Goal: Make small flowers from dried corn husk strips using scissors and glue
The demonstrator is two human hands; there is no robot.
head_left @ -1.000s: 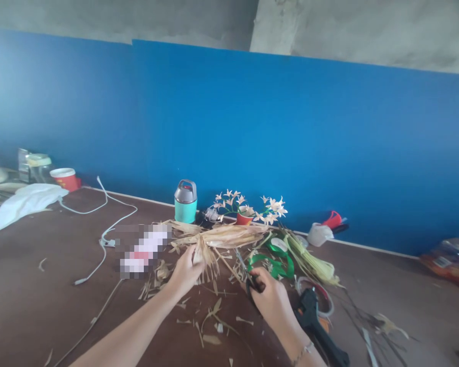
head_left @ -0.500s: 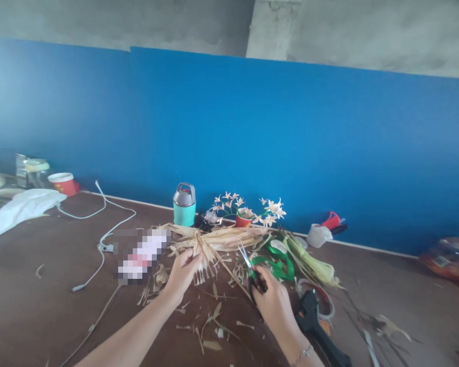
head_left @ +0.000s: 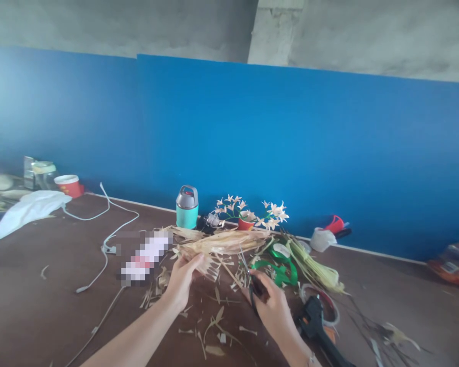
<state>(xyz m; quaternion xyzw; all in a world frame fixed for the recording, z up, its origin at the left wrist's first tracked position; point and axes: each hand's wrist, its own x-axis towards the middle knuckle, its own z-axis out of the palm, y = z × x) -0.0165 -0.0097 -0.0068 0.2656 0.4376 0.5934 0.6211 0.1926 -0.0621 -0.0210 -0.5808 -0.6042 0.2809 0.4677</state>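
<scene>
My left hand (head_left: 180, 285) pinches a dried corn husk piece (head_left: 207, 268) whose edge is cut into a fringe of narrow strips. That fringe points to the right and slightly down. In my right hand (head_left: 273, 303) is a pair of scissors (head_left: 246, 264) with dark handles, the blades pointing up and away from me. The blades are apart from the fringe. Behind both hands lies a heap of long dried husks (head_left: 229, 241). Small husk scraps (head_left: 217, 320) are scattered over the brown table (head_left: 53, 311) below my hands.
Green ribbon (head_left: 286, 272), a bundle of pale stalks (head_left: 313, 265), a tape roll (head_left: 333, 311) and a black glue gun (head_left: 316, 326) lie to the right. Husk flowers in a red cup (head_left: 246, 223) and a teal flask (head_left: 186, 210) stand behind. White cables (head_left: 106, 239) run on the left.
My left hand has turned the husk, so its fringe now points right instead of down. The scissors have shifted slightly down and stay in my right hand. The view has moved a little.
</scene>
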